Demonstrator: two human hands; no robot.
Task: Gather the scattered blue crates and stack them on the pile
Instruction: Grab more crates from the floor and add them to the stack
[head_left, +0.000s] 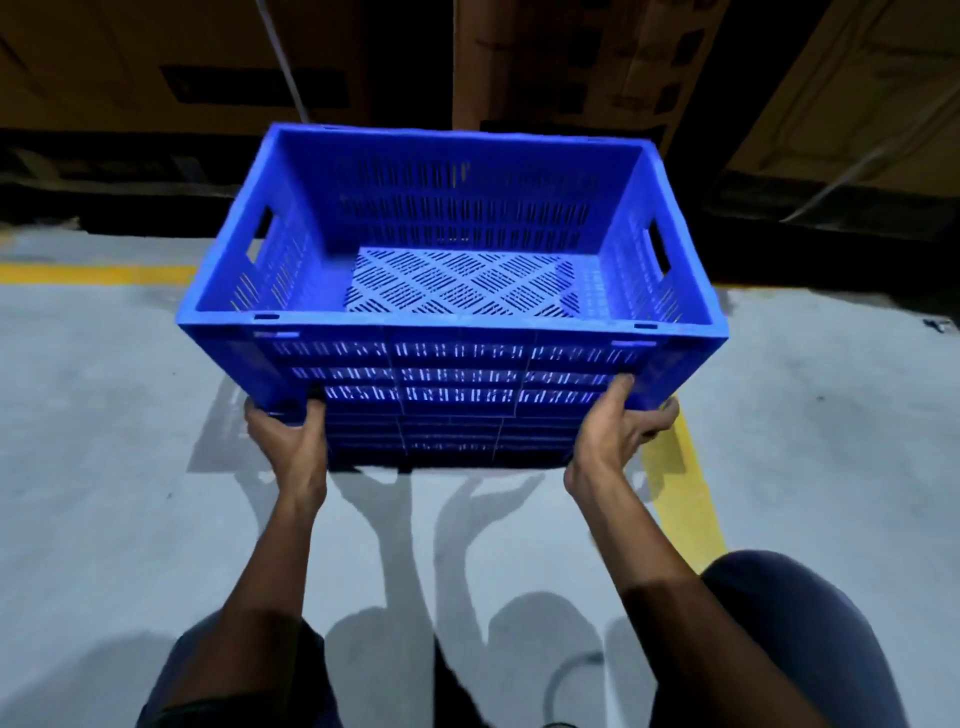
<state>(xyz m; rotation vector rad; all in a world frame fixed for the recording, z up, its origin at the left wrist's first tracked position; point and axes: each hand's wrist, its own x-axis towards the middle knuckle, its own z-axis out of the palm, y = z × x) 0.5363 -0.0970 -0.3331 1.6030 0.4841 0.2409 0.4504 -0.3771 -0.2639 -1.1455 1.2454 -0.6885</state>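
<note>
A blue slotted plastic crate fills the middle of the head view, held up off the grey floor and empty inside. My left hand grips its near bottom-left corner. At the near bottom-right corner my right hand holds it, fingers curled under the base. The crate has a handle slot in each short side. No pile of crates is visible.
Grey concrete floor with yellow painted lines at the left and right. Large cardboard boxes stand in the dark along the far side. My knees show at the bottom corners.
</note>
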